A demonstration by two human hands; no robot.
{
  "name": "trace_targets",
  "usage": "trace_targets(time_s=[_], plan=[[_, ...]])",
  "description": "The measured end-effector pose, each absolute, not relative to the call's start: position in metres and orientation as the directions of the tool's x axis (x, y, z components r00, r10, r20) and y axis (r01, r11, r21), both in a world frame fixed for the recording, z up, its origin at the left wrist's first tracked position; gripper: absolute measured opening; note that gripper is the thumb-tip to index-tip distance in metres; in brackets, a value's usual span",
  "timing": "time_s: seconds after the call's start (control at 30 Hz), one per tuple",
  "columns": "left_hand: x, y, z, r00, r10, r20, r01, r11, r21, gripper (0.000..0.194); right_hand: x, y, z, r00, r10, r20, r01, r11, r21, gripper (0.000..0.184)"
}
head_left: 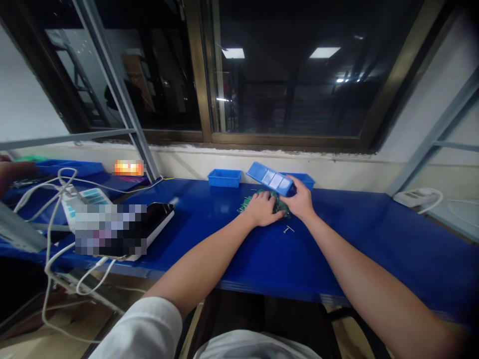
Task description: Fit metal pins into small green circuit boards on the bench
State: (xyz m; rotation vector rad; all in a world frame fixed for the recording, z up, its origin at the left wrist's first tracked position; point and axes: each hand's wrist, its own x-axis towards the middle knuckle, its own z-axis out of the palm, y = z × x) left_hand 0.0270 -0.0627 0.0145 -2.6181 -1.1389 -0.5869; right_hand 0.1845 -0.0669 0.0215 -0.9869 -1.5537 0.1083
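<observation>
My right hand [300, 199] grips one end of a blue divided tray [270, 178], raised above the table and tilted so that its pale compartments face me. Below it, my left hand [262, 208] lies on a heap of small green and metallic pieces [245, 203]. Its fingers are spread, and they partly cover the heap. The kind of the green pieces is too small to make out. Two or so loose screws [289, 229] lie on the table just in front of the heap.
Two blue bins, one at left [224, 178] and one partly behind my right hand [305, 180], stand along the wall. To the left are a dark-screened device [159, 219], white cables [48, 259] and a white power strip [90, 202]. Another person's hand [13, 172] shows at far left.
</observation>
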Motion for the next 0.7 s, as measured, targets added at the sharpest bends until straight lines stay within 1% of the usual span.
trace_targets(time_s=[0.07,0.13,0.2,0.27,0.33,0.4,0.5,0.6,0.7], plan=[[0.024,-0.065,0.023,0.587,0.639,0.497,0.742,-0.67,-0.014,0.052,0.184,-0.066,0.022,0.163,0.655,0.738,0.476,0.603,-0.64,0.056],[0.019,-0.066,0.031,0.528,0.618,0.583,0.753,-0.658,0.016,0.042,0.184,-0.063,0.022,0.23,0.682,0.694,0.417,0.576,-0.704,0.055],[0.014,-0.066,0.038,0.475,0.584,0.658,0.765,-0.644,0.02,0.036,0.183,-0.061,0.022,0.283,0.705,0.65,0.343,0.559,-0.755,0.052],[0.01,-0.065,0.041,0.488,0.534,0.691,0.75,-0.662,-0.018,0.039,0.18,-0.061,0.024,0.317,0.734,0.601,0.244,0.549,-0.799,0.049],[0.007,-0.064,0.041,0.553,0.477,0.683,0.706,-0.703,-0.081,0.044,0.177,-0.061,0.027,0.335,0.779,0.53,0.123,0.522,-0.844,0.047],[0.005,-0.062,0.041,0.594,0.442,0.672,0.679,-0.724,-0.124,0.042,0.174,-0.062,0.029,0.327,0.841,0.431,0.008,0.454,-0.891,0.047],[0.002,-0.059,0.044,0.568,0.435,0.699,0.7,-0.701,-0.133,0.036,0.176,-0.06,0.031,0.305,0.903,0.302,-0.098,0.345,-0.933,0.049],[-0.006,-0.054,0.047,0.559,0.434,0.706,0.705,-0.698,-0.129,0.033,0.184,-0.056,0.029,0.269,0.929,0.255,-0.111,0.293,-0.95,0.055],[-0.014,-0.045,0.048,0.599,0.443,0.667,0.677,-0.725,-0.125,0.028,0.191,-0.054,0.028,0.162,0.962,0.22,-0.071,0.233,-0.97,0.062]])
